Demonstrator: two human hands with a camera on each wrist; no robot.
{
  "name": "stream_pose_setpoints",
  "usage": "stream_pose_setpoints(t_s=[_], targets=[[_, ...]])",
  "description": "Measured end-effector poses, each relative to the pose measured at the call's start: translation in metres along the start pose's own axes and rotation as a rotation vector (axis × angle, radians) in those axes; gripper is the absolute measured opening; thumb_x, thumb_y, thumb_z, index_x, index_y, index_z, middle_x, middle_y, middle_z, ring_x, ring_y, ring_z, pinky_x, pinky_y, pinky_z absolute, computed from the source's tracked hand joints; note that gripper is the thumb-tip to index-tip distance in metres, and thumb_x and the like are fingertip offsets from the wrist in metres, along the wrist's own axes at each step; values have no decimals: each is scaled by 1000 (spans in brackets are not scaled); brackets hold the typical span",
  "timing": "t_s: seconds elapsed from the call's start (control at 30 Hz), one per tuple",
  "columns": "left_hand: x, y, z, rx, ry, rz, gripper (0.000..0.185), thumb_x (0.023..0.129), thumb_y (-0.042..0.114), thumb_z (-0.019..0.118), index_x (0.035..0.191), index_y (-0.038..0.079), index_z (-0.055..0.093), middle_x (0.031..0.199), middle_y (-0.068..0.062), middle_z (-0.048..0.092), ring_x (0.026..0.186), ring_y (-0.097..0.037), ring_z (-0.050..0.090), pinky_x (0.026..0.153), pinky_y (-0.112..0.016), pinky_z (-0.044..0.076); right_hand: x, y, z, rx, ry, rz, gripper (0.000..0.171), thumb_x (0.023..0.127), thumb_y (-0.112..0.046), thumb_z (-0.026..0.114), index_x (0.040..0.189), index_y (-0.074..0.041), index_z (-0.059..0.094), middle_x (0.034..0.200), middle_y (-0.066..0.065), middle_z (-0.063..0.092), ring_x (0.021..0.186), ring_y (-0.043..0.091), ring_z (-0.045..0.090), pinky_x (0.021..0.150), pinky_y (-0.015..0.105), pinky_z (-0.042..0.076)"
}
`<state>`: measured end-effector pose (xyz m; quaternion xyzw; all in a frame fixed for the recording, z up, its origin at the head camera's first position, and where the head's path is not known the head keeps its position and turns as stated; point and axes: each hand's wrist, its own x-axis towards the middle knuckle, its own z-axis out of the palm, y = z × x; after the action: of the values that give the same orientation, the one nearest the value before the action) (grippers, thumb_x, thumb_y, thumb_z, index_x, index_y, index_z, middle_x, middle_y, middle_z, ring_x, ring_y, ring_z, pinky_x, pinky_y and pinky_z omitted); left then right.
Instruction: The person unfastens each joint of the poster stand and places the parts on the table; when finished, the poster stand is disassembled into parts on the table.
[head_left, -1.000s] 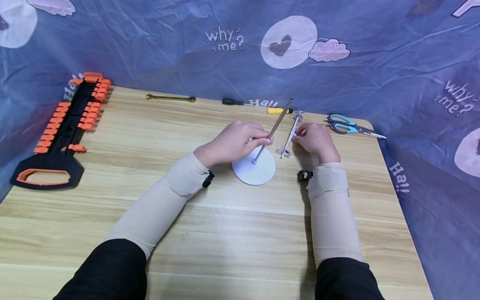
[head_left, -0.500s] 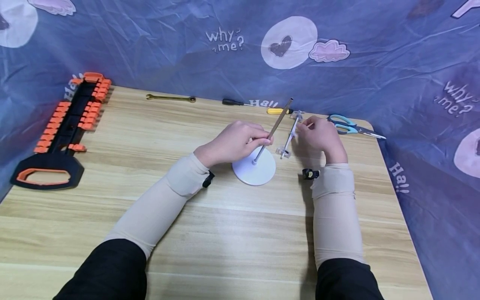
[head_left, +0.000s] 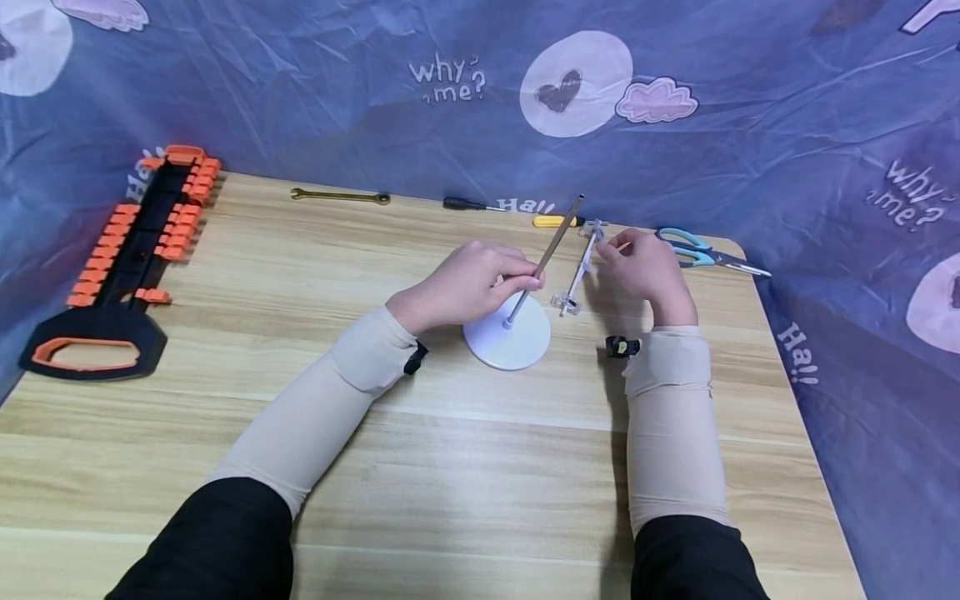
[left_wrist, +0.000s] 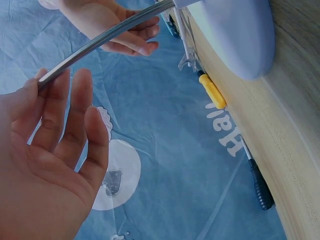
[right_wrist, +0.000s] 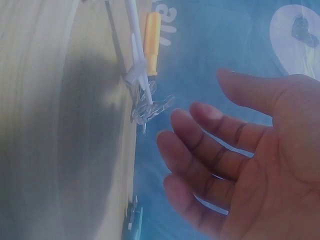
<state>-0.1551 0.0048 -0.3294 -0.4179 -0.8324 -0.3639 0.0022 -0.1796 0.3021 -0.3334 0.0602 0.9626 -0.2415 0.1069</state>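
My left hand (head_left: 476,279) pinches a thin metal rod (head_left: 561,229) between thumb and fingers. The rod rises, leaning in the head view, from a round white base (head_left: 510,346) on the table; the left wrist view also shows the rod (left_wrist: 95,45) at the fingertips. Just right of it is a slim white bar (head_left: 582,265) with clear plastic clips (head_left: 566,303) at both ends. My right hand (head_left: 647,271) is beside this bar. In the right wrist view its fingers (right_wrist: 187,155) are loosely bent, apart from the bar and holding nothing.
Along the back edge of the table lie a wrench (head_left: 340,196), a black-handled screwdriver (head_left: 465,203) and a yellow-handled screwdriver (head_left: 553,221). Blue-handled scissors (head_left: 705,257) lie at the back right corner. A black-and-orange rack with a handle (head_left: 93,342) lies at left. A patterned blue sheet hangs behind.
My right hand has drawn back from the middle of the white bar, a little to the right and away from me. The left hand, rod and base have stayed put.
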Motion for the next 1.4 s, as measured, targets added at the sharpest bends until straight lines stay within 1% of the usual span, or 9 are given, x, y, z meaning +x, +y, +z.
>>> stream_pose_setpoints(t_s=[0.23, 0.4, 0.63, 0.77, 0.87, 1.0, 1.13, 1.27, 1.4], targets=[[0, -1, 0, -4, 3, 9, 22, 108, 25, 65, 115, 14, 83, 107, 2, 79, 100, -14, 73, 93, -36, 54, -3, -4, -2, 13, 53, -40, 57, 109, -55, 49, 130, -3, 61, 129, 26, 65, 114, 43, 60, 93, 58, 48], [0, -1, 0, -9, -1, 10, 22, 108, 25, 65, 115, 14, 83, 106, 3, 79, 99, -14, 72, 92, -36, 54, -7, -8, -4, 103, 173, -103, 51, 108, -50, 56, 127, -4, 66, 114, 19, 70, 99, 33, 65, 81, 42, 48], [0, -1, 0, -2, -6, 11, 22, 108, 25, 65, 114, 15, 83, 106, 3, 79, 99, -13, 72, 92, -36, 54, -16, -21, -9, 540, 267, -242, 28, 107, -34, 65, 123, -10, 70, 98, -10, 71, 84, 7, 69, 74, 20, 51], [0, -1, 0, -5, -6, 12, 21, 108, 25, 65, 113, 15, 83, 105, 3, 79, 97, -13, 71, 90, -36, 54, -29, -36, -13, 828, 235, -387, 18, 105, -19, 69, 120, -9, 72, 100, -2, 75, 83, 13, 72, 75, 20, 55], [0, 0, -1, -5, -5, 13, 21, 108, 25, 65, 112, 14, 83, 104, 2, 78, 95, -14, 71, 88, -36, 54, -40, -49, -15, 957, 189, -506, 20, 104, -11, 69, 122, -4, 71, 102, 8, 76, 82, 17, 73, 76, 22, 57], [-1, 0, -1, -4, 0, 18, 21, 108, 25, 65, 112, 15, 83, 103, 2, 78, 92, -14, 70, 87, -36, 53, -56, -66, -15, 977, 143, -652, 27, 104, -5, 65, 130, 1, 67, 106, 13, 73, 85, 18, 73, 79, 26, 57], [0, -1, 0, -2, 2, 21, 21, 108, 25, 65, 112, 16, 83, 103, 3, 78, 91, -13, 69, 85, -35, 53, -69, -78, -15, 962, 126, -755, 33, 103, 3, 62, 136, 0, 64, 106, 10, 71, 90, 19, 73, 81, 26, 56], [0, -1, 0, 7, 0, 27, 21, 108, 26, 64, 110, 17, 83, 101, 4, 77, 89, -13, 67, 85, -34, 52, -76, -86, -13, 958, 133, -805, 36, 100, 7, 61, 134, -4, 65, 106, 6, 73, 93, 19, 71, 81, 26, 54], [1, -1, 0, 14, -3, 33, 20, 108, 26, 64, 108, 17, 82, 99, 5, 76, 88, -12, 66, 85, -33, 52, -79, -90, -12, 941, 133, -829, 34, 100, 7, 62, 133, 0, 64, 106, 6, 74, 95, 21, 69, 81, 28, 52]])
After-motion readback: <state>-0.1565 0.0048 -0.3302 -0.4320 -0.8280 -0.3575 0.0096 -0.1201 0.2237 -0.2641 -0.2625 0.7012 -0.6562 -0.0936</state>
